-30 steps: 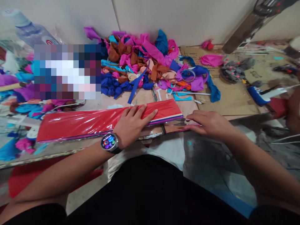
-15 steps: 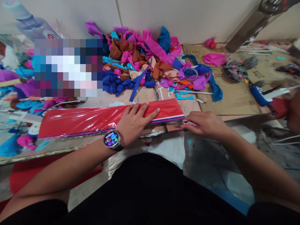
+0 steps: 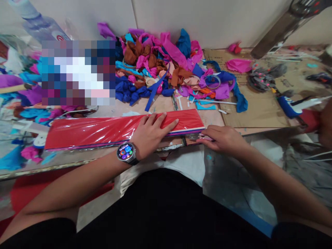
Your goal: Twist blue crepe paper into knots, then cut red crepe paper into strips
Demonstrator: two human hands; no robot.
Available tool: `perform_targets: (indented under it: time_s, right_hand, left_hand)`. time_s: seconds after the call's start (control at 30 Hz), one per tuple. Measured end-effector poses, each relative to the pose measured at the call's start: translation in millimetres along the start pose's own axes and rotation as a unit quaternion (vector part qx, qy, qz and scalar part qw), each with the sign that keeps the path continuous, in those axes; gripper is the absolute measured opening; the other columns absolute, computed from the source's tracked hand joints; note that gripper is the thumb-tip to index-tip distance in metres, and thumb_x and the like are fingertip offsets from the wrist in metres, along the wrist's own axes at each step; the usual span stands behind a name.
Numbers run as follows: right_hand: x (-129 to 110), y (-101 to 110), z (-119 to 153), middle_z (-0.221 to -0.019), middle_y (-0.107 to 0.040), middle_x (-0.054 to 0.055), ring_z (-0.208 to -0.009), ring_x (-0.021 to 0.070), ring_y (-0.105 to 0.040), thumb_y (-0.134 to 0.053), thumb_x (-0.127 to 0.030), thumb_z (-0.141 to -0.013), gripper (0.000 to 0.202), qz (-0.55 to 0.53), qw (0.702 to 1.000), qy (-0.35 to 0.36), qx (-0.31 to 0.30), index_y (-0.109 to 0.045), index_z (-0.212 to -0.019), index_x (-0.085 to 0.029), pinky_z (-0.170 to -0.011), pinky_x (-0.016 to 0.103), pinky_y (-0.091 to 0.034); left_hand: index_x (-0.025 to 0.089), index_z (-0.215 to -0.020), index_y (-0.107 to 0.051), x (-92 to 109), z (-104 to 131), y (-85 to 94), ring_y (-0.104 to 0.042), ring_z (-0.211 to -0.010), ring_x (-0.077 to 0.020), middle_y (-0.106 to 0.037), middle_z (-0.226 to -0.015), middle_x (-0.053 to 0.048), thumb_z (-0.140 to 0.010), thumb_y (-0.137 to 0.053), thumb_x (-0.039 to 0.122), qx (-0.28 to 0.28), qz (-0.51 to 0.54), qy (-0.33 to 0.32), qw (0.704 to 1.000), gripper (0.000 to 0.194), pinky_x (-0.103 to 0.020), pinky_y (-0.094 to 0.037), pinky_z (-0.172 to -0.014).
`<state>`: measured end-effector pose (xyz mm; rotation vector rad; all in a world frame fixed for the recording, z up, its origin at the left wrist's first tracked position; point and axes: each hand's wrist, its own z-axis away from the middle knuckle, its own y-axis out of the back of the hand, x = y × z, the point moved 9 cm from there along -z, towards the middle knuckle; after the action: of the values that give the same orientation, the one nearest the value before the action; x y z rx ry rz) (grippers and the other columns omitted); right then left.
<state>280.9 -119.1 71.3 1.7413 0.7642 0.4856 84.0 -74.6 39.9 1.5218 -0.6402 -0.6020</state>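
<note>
A long flat pack of folded sheets (image 3: 111, 128), red on top with white, blue and purple edges below, lies along the table's front edge in a clear plastic wrapper. My left hand (image 3: 151, 133), a smartwatch (image 3: 125, 152) on its wrist, rests flat on the pack's right half with fingers spread. At the pack's right end, my right hand (image 3: 219, 138) is closed in a pinch on the clear plastic wrapper (image 3: 193, 136). Part of what lies between that thumb and forefinger is hidden.
Behind the pack is a heap of colourful crepe-like strips (image 3: 155, 65) with tape rolls among them. Flattened cardboard (image 3: 249, 110) lies at right, bearing a dark pincushion-like bundle (image 3: 259, 77) and a blue-and-white tool (image 3: 289, 105). A bottle (image 3: 43, 26) stands back left.
My right hand has shifted slightly left, in against the pack's right end. The left hand stays flat on the pack. The whole view has moved a little.
</note>
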Motion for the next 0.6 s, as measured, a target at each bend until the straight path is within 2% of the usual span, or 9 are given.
perform_targets:
  time_s: [0.17,0.3,0.37,0.47,0.53,0.6]
  right_hand:
    - [1.3,-1.3,2.3,-0.084,-0.078,0.006,-0.073,0.0178,-0.071,-0.061,-0.043,-0.108,0.031,-0.008,1.0,-0.007,0.01,-0.074,-0.097,-0.016,-0.066,0.029,-0.045]
    - [2.0,-1.0,3.4,-0.083,-0.077,0.005,-0.072,0.017,-0.07,-0.059,-0.045,-0.109,0.033,-0.004,1.0,0.0,0.018,-0.073,-0.098,-0.017,-0.065,0.029,-0.044]
    - [1.9,-0.5,3.3,-0.082,-0.076,0.005,-0.071,0.0165,-0.07,-0.057,-0.047,-0.11,0.036,-0.003,1.0,0.004,0.023,-0.073,-0.097,-0.017,-0.065,0.029,-0.044]
    - [0.6,-2.0,2.6,-0.081,-0.076,0.004,-0.071,0.0158,-0.07,-0.058,-0.048,-0.109,0.036,-0.008,1.0,0.013,0.023,-0.073,-0.098,-0.017,-0.066,0.028,-0.045]
    - [-0.8,-3.7,1.9,-0.083,-0.077,0.004,-0.072,0.016,-0.071,-0.06,-0.048,-0.109,0.035,-0.011,1.0,0.015,0.022,-0.073,-0.099,-0.017,-0.067,0.028,-0.046]
    - [-2.3,-5.0,1.0,-0.086,-0.078,0.005,-0.074,0.0165,-0.073,-0.061,-0.047,-0.108,0.034,-0.011,1.0,0.015,0.023,-0.073,-0.1,-0.016,-0.067,0.028,-0.047]
  left_hand:
    - [0.032,-0.171,-0.036,-0.2,-0.3,2.2,-0.049,-0.149,-0.0454,-0.044,-0.169,-0.021,-0.104,-0.056,0.058,-0.001,0.008,0.003,1.0,0.074,-0.062,-0.045,-0.118]
    - [0.035,-0.173,-0.028,-12.4,20.9,5.6,-0.04,-0.158,-0.0425,-0.039,-0.175,-0.013,-0.105,-0.057,0.037,-0.009,0.016,-0.003,1.0,0.074,-0.063,-0.037,-0.126]
    - [0.04,-0.173,-0.026,-32.2,42.3,7.6,-0.031,-0.163,-0.0442,-0.036,-0.177,-0.008,-0.104,-0.059,0.042,-0.005,0.018,0.025,1.0,0.077,-0.07,-0.027,-0.13]
    - [0.042,-0.172,-0.028,-69.1,79.0,3.7,-0.024,-0.166,-0.0446,-0.034,-0.178,-0.006,-0.106,-0.055,0.051,-0.013,0.015,0.076,0.997,0.072,-0.073,-0.016,-0.133]
    - [0.042,-0.172,-0.029,-89.7,98.5,-2.0,-0.021,-0.167,-0.0455,-0.03,-0.18,-0.006,-0.106,-0.052,0.055,-0.022,0.015,0.103,0.994,0.072,-0.073,-0.015,-0.132]
    - [0.04,-0.172,-0.029,-102.2,109.6,-5.4,-0.022,-0.167,-0.0459,-0.028,-0.181,-0.007,-0.105,-0.05,0.058,-0.019,0.018,0.119,0.993,0.072,-0.072,-0.014,-0.132]
